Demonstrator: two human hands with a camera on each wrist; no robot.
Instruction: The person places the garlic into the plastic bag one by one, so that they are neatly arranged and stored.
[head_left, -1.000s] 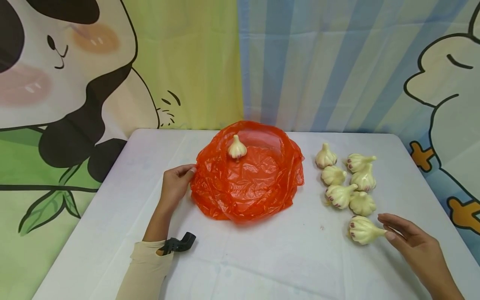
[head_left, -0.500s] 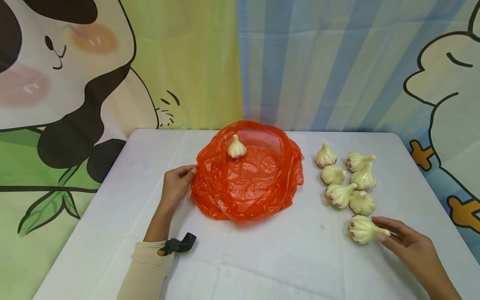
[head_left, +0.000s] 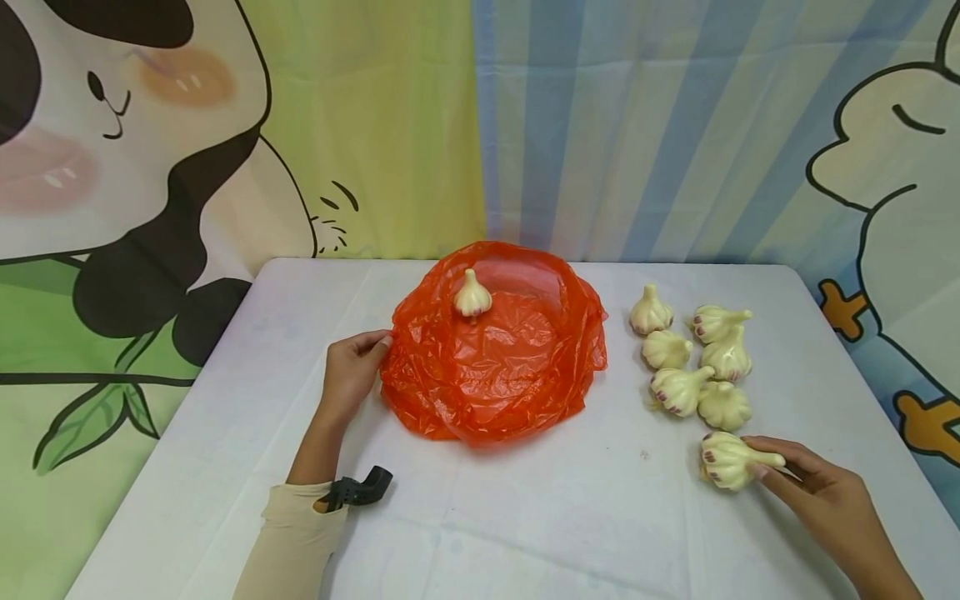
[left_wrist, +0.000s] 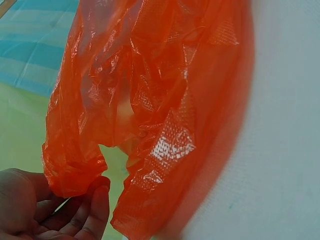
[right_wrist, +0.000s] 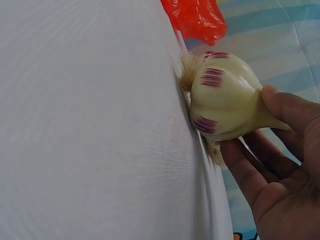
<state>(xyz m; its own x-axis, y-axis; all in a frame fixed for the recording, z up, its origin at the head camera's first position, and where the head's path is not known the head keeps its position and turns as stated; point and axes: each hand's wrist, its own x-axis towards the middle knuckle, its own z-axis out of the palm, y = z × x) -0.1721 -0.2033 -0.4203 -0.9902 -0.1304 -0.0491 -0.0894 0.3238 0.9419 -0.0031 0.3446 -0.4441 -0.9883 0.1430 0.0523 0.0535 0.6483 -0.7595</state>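
My left hand (head_left: 349,375) pinches the left edge of a crumpled red plastic bag (head_left: 517,392), which lies with its mouth spread wide. One garlic bulb (head_left: 472,294) is in the bag near its back left. On the right, my right hand (head_left: 828,492) holds the nearest garlic bulb (head_left: 726,461) between thumb and fingers, close to its stem. The right wrist view shows this garlic bulb (right_wrist: 225,97) with purple streaks and a tuft of roots. In the left wrist view the fingers of my left hand (left_wrist: 60,210) are at the bag's edge (left_wrist: 75,175), partly hidden by it.
Several more garlic bulbs (head_left: 678,392) lie in a cluster behind my right hand, to the right of the bag. A white cloth covers the table (head_left: 525,525). A printed curtain (head_left: 637,125) hangs behind it. A black strap mount (head_left: 362,487) sits on my left wrist.
My right hand has moved left onto the nearest garlic bulb and taken hold of it. That bulb has shifted slightly right. My left hand stays at the bag's edge.
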